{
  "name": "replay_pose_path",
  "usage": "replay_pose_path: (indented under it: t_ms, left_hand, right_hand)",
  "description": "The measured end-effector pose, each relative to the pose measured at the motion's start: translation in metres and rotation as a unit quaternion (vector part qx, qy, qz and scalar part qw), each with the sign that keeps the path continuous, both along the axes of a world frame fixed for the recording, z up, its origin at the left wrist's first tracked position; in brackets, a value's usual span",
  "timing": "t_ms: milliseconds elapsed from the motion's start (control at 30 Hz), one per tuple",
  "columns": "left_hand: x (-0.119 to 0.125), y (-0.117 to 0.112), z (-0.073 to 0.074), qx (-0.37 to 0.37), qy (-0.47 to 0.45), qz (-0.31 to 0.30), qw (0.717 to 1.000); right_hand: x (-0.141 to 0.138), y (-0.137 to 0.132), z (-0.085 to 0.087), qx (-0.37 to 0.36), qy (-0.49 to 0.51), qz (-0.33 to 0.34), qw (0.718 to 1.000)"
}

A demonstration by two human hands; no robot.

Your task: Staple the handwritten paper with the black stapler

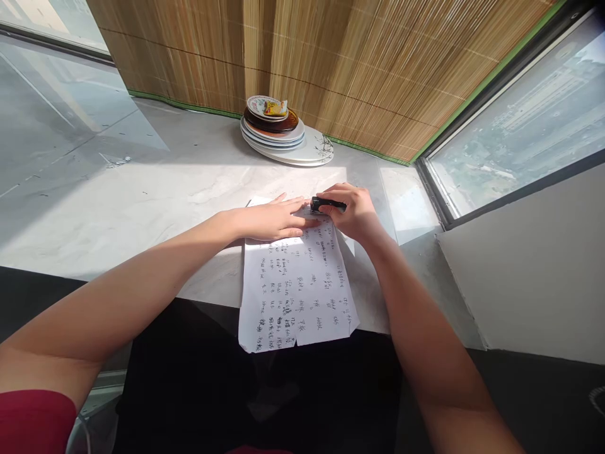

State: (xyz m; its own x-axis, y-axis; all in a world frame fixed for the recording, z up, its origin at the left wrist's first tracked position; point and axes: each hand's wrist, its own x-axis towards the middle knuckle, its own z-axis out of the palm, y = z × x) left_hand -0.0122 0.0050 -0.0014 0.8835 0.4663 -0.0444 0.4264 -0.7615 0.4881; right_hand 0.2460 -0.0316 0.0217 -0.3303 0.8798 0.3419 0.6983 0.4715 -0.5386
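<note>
Handwritten paper (302,284) lies on the tabletop (189,170), near end jutting past the edge. Left hand (271,219) rests flat on it, fingers apart; right hand (352,211) has its grip clamped on a small black tool (322,203) at the far end. Loosened left-hand pressure could let the paper skew.

We log white rectangular paper (305,277), handwritten in dark ink, flat on the pale grey marbled counter (189,183) | near edge notched, overhanging counter | small elongated black stapler-like tool (326,203), crosswise at paper's far right end | we cannot tell whether it bites the paper.
</note>
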Motion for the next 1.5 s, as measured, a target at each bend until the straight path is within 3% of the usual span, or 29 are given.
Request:
replay_pose_path:
  t_ms: [300, 500, 800, 967, 1133, 1200, 1267, 1367, 1500]
  left_hand:
    - [0.002, -0.001, 0.001, 0.000, -0.002, 0.001, 1.000]
    - [0.000, 0.001, 0.003, 0.014, 0.008, -0.021, 1.000]
    - [-0.002, 0.003, 0.009, 0.035, 0.037, -0.009, 0.999]
    - [-0.004, 0.010, 0.005, 0.110, -0.010, -0.001, 0.994]
    - [-0.003, 0.013, 0.003, 0.134, -0.037, 0.010, 0.990]
    - [-0.003, 0.015, 0.005, 0.142, -0.091, 0.043, 0.985]
    - [-0.005, 0.019, 0.007, 0.151, -0.166, 0.123, 0.967]
    - [-0.011, 0.029, 0.008, 0.160, -0.255, 0.258, 0.918]
    - [-0.018, 0.039, 0.005, 0.154, -0.291, 0.320, 0.888]
  right_hand:
    - [-0.007, 0.004, -0.011, -0.007, -0.081, -0.006, 0.997]
    - [0.005, 0.002, -0.004, 0.007, -0.106, -0.004, 0.994]
    - [0.061, 0.023, -0.012, -0.009, -0.116, -0.089, 0.989]
    - [0.057, 0.025, -0.015, 0.007, -0.071, -0.175, 0.982]
    - [0.036, 0.020, -0.014, 0.046, -0.024, -0.236, 0.970]
    - [0.025, 0.014, -0.009, 0.069, 0.008, -0.252, 0.965]
    - [0.011, 0.004, -0.002, 0.064, 0.041, -0.247, 0.966]
    - [-0.022, -0.018, 0.005, -0.009, 0.083, -0.205, 0.975]
    - [-0.072, -0.050, -0.004, -0.080, 0.067, -0.157, 0.982]
